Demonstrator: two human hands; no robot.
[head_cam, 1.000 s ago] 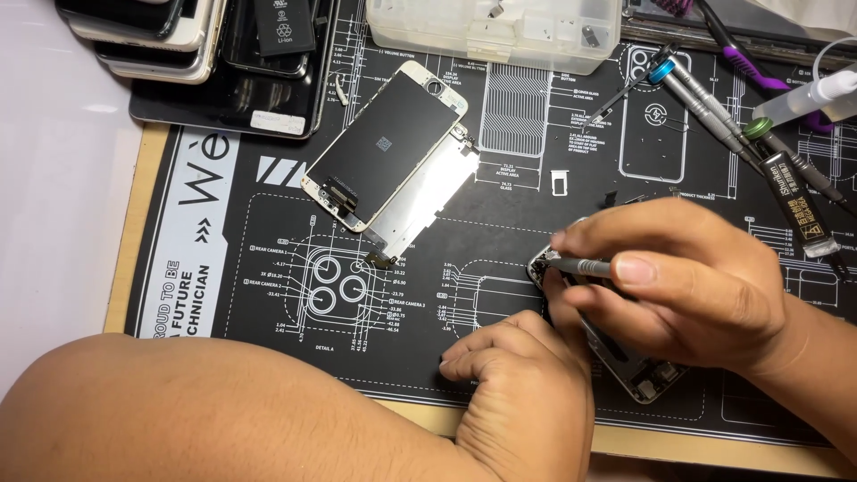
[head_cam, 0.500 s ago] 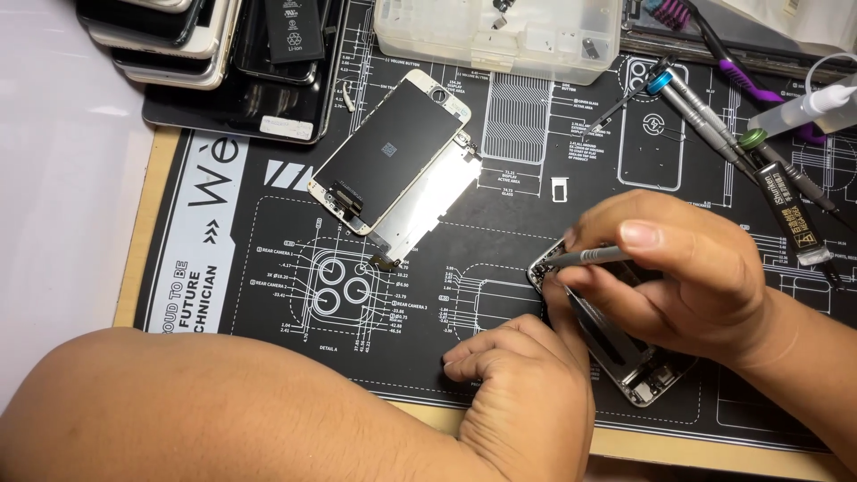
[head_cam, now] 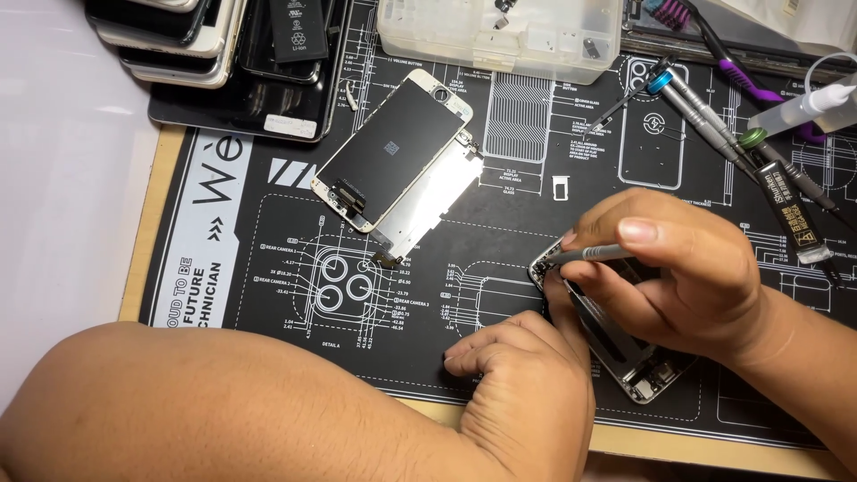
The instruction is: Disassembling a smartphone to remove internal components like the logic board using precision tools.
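At about 4 o'clock on the black repair mat (head_cam: pixel 268 295), an opened phone body (head_cam: pixel 625 353) lies at a slant, its near end showing small parts, most of it covered by the hands. Right hand (head_cam: pixel 687 277) is closed around a slim grey tool (head_cam: pixel 594 255), pinched between thumb and fingers, tip pointing toward 9 o'clock at the phone body's upper corner. Left hand (head_cam: pixel 527 393) rests at 6 o'clock on the mat, fingers curled loosely, knuckles up; the side of the hand is against the phone body's left edge, but whether it grips anything cannot be told. The forearm runs off toward 8 o'clock.

Toward 11 o'clock of the hands, well apart, a detached phone screen (head_cam: pixel 393 152) lies face down with a shiny metal plate (head_cam: pixel 428 201) just beside it. At 12 o'clock stands a clear plastic parts box (head_cam: pixel 500 36). At 10 o'clock, a stack of phones (head_cam: pixel 178 45) sits partly off the mat. At 1 to 2 o'clock lie screwdrivers (head_cam: pixel 705 116) and a black glue tube (head_cam: pixel 790 210). The mat sits on a wooden board on the pale counter (head_cam: pixel 54 223).
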